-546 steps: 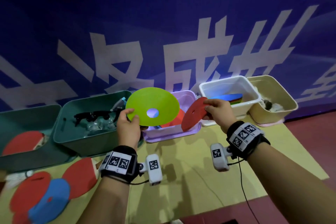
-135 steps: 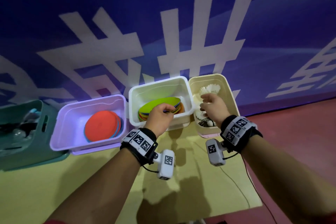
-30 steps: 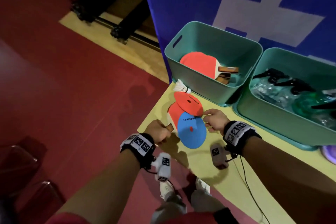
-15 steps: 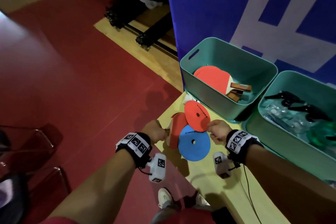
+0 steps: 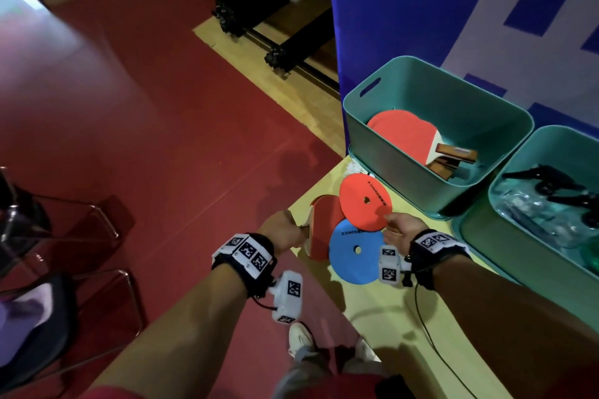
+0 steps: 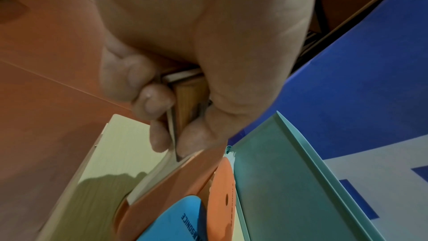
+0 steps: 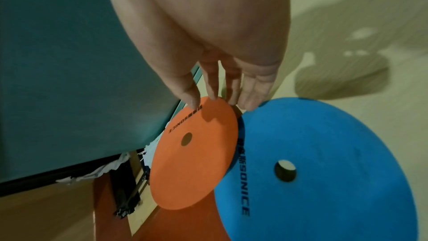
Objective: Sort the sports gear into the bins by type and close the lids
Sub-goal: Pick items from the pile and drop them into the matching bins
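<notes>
A red flat disc (image 5: 365, 202) and a blue flat disc (image 5: 353, 251), both printed with dark lettering, lie on the pale yellow bench (image 5: 382, 308). The paddles (image 5: 324, 230) are red-faced with wooden handles. The bins (image 5: 431, 100) are teal, the floor (image 5: 162, 139) dark red.

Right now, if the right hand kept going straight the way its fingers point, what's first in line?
The red disc: the right hand already has its fingertips at its near edge. Past the disc lies the teal bin, though depth there is unclear.
</notes>
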Motion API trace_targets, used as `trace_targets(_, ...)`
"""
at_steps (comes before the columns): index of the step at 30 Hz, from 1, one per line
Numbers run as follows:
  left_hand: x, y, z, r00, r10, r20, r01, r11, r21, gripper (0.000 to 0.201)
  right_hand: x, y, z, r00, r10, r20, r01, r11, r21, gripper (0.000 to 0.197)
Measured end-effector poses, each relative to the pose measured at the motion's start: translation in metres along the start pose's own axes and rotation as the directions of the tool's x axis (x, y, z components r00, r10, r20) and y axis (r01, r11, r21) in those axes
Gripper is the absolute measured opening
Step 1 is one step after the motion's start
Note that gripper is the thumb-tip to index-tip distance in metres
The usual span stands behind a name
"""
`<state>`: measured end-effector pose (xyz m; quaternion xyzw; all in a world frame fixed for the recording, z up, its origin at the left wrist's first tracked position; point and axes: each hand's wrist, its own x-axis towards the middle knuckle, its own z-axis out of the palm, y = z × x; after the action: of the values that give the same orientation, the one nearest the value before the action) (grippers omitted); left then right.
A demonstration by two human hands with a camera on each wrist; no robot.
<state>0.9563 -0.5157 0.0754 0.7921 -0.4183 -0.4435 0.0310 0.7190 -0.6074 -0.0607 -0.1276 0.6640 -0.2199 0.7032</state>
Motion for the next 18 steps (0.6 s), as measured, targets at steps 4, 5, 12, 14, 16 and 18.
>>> trace_targets(4,-0.002,-0.004,0.001,1.000,-0.027,0.000,0.027,0.999,-0.044,0.012,0.001,-0.005,0.005,0.999,0.053,0.010,-0.054,0.991,0.124,0.011)
trace_targets(5,-0.003,-0.004,0.001,0.999,-0.032,-0.002,0.032,0.998,-0.053,0.014,0.003,-0.005,0.006,0.999,0.049,0.010,-0.049,0.989,0.142,0.013)
trace_targets(12,-0.004,-0.006,-0.001,1.000,-0.015,-0.008,0.014,0.997,-0.074,0.012,-0.007,0.005,-0.008,0.999,0.038,-0.038,-0.039,0.999,-0.030,0.014)
trace_targets(14,-0.004,-0.006,-0.001,1.000,-0.006,-0.010,0.006,0.997,-0.071,0.013,-0.007,0.011,-0.024,0.999,0.013,-0.052,-0.022,0.985,-0.170,0.021)
trace_targets(16,-0.006,-0.004,-0.001,1.000,0.004,-0.009,-0.005,0.996,-0.089,0.011,-0.009,0.017,-0.035,1.000,0.019,-0.018,-0.023,0.953,-0.302,0.026)
trace_targets(18,-0.009,-0.003,-0.001,1.000,-0.001,-0.015,0.000,0.995,-0.100,0.013,-0.008,0.020,-0.038,1.000,0.020,0.014,-0.013,0.924,-0.383,0.027)
